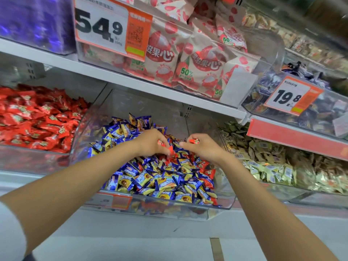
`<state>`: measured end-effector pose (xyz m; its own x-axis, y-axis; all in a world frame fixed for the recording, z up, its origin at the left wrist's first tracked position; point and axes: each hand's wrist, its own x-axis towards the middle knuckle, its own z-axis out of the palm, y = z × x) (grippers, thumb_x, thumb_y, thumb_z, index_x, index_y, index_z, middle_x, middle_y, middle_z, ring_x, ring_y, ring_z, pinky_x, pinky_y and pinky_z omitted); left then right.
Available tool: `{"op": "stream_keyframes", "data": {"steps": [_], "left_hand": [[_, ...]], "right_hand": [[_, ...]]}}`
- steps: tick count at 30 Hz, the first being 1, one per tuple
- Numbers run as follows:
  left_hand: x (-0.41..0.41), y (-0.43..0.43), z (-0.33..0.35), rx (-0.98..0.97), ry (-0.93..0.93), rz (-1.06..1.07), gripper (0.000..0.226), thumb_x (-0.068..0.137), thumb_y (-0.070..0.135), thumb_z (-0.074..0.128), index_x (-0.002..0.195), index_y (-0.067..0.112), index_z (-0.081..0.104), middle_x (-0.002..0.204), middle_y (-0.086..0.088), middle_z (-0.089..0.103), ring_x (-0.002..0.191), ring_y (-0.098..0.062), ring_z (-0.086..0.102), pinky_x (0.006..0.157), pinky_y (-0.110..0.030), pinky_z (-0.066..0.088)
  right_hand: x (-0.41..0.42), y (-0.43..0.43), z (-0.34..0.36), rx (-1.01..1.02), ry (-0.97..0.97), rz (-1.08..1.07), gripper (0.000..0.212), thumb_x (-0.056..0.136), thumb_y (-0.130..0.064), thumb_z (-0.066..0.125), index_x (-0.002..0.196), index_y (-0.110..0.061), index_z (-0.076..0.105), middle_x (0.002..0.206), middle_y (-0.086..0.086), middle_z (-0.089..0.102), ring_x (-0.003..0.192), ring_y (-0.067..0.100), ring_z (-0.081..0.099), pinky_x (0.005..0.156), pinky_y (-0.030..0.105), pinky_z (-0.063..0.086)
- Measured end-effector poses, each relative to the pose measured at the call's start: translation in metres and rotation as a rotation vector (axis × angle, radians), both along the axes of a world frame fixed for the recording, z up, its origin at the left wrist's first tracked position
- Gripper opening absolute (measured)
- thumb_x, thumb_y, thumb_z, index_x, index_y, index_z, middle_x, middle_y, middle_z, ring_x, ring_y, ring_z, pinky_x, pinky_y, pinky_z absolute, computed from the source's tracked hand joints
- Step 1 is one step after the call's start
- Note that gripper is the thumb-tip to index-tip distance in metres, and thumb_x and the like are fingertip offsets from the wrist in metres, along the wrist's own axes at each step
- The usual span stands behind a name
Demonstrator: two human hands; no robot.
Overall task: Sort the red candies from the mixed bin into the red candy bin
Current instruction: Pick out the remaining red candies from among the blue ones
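At frame centre, over the mixed bin (82, 132), I see the left hand (150, 143) gripping what look like several red candies (171, 150). The right hand (204, 148) pinches another red candy (194, 141). The red candy bin (28, 159) sits middle left.

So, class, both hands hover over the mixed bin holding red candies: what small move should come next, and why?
Likely swing the left hand leftward over the red candy bin and let go: it grips red candies, the right hand pinches a red candy too, and that bin lies directly beside the mixed bin.
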<state>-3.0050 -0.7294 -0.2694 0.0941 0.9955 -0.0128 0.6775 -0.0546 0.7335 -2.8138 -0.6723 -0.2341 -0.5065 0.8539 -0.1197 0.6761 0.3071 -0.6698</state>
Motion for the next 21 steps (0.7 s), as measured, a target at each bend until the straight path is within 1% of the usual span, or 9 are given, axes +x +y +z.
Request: {"op": "stream_keyframes", "data": {"steps": [4, 7, 9, 11, 13, 14, 17, 19, 21], "left_hand": [[-0.018, -0.014, 0.017, 0.098, -0.135, 0.250, 0.021, 0.083, 0.031, 0.070, 0.094, 0.014, 0.075, 0.106, 0.001, 0.068, 0.098, -0.014, 0.062, 0.089, -0.034, 0.044], [-0.013, -0.025, 0.017, 0.078, -0.106, 0.293, 0.018, 0.087, 0.028, 0.066, 0.094, 0.013, 0.073, 0.101, 0.000, 0.068, 0.097, -0.015, 0.058, 0.090, -0.038, 0.044], [-0.009, -0.029, 0.014, 0.085, -0.098, 0.304, 0.017, 0.089, 0.028, 0.064, 0.094, 0.013, 0.071, 0.104, -0.003, 0.067, 0.097, -0.019, 0.060, 0.085, -0.037, 0.044], [-0.013, -0.027, 0.013, 0.102, -0.117, 0.334, 0.013, 0.089, 0.029, 0.064, 0.091, 0.017, 0.067, 0.104, -0.006, 0.068, 0.086, -0.016, 0.065, 0.068, -0.028, 0.046], [-0.018, -0.028, 0.016, 0.078, -0.162, 0.339, 0.014, 0.090, 0.027, 0.063, 0.097, 0.016, 0.065, 0.086, -0.007, 0.070, 0.052, -0.005, 0.058, 0.047, -0.017, 0.039], [-0.020, -0.029, 0.018, 0.055, -0.203, 0.316, 0.016, 0.091, 0.026, 0.063, 0.104, 0.017, 0.064, 0.079, -0.009, 0.070, 0.046, -0.004, 0.054, 0.044, -0.016, 0.038], [-0.024, -0.037, 0.032, 0.014, -0.273, 0.188, 0.034, 0.093, 0.017, 0.059, 0.123, 0.034, 0.059, 0.083, -0.009, 0.072, 0.066, -0.019, 0.066, 0.050, -0.021, 0.046], [-0.031, -0.045, 0.041, -0.011, -0.256, 0.153, 0.031, 0.093, 0.013, 0.058, 0.115, 0.035, 0.065, 0.084, -0.004, 0.071, 0.073, -0.017, 0.065, 0.050, -0.020, 0.046], [-0.037, -0.053, 0.042, -0.049, -0.220, 0.138, 0.022, 0.092, 0.012, 0.059, 0.103, 0.028, 0.070, 0.075, 0.003, 0.069, 0.065, -0.008, 0.060, 0.047, -0.020, 0.044]], "right_hand": [[-0.011, 0.009, -0.014, 0.021, -0.076, 0.023, 0.023, 0.084, -0.033, 0.072, 0.098, -0.015, 0.068, 0.115, 0.001, 0.066, 0.104, 0.019, 0.061, 0.086, 0.031, 0.048], [-0.024, 0.009, -0.032, 0.140, -0.350, 0.145, 0.029, 0.083, -0.032, 0.071, 0.109, -0.020, 0.067, 0.123, 0.002, 0.061, 0.109, 0.023, 0.058, 0.088, 0.033, 0.048], [-0.027, 0.010, -0.039, 0.201, -0.433, 0.177, 0.021, 0.084, -0.032, 0.068, 0.102, -0.021, 0.068, 0.118, 0.002, 0.063, 0.107, 0.023, 0.058, 0.089, 0.036, 0.048], [-0.024, 0.010, -0.036, 0.176, -0.390, 0.159, 0.019, 0.086, -0.038, 0.067, 0.089, -0.019, 0.065, 0.104, 0.004, 0.066, 0.097, 0.024, 0.061, 0.085, 0.039, 0.050], [-0.017, 0.010, -0.026, 0.085, -0.261, 0.096, 0.029, 0.087, -0.044, 0.065, 0.087, -0.015, 0.063, 0.093, 0.005, 0.066, 0.086, 0.022, 0.063, 0.080, 0.039, 0.049], [-0.013, 0.008, -0.020, 0.049, -0.193, 0.066, 0.030, 0.088, -0.043, 0.065, 0.090, -0.013, 0.063, 0.090, 0.006, 0.065, 0.080, 0.020, 0.062, 0.077, 0.037, 0.049], [-0.003, 0.003, -0.005, -0.085, 0.029, 0.022, 0.019, 0.087, -0.027, 0.068, 0.094, -0.015, 0.055, 0.076, 0.007, 0.061, 0.059, 0.014, 0.050, 0.056, 0.028, 0.041], [0.000, -0.001, 0.001, -0.183, 0.110, 0.045, 0.017, 0.088, -0.014, 0.066, 0.101, -0.016, 0.056, 0.068, 0.001, 0.058, 0.053, 0.012, 0.046, 0.049, 0.023, 0.035], [0.001, -0.007, 0.005, -0.205, 0.094, 0.079, 0.020, 0.090, -0.011, 0.062, 0.109, -0.019, 0.061, 0.061, -0.006, 0.057, 0.051, 0.010, 0.044, 0.048, 0.022, 0.033]]}}
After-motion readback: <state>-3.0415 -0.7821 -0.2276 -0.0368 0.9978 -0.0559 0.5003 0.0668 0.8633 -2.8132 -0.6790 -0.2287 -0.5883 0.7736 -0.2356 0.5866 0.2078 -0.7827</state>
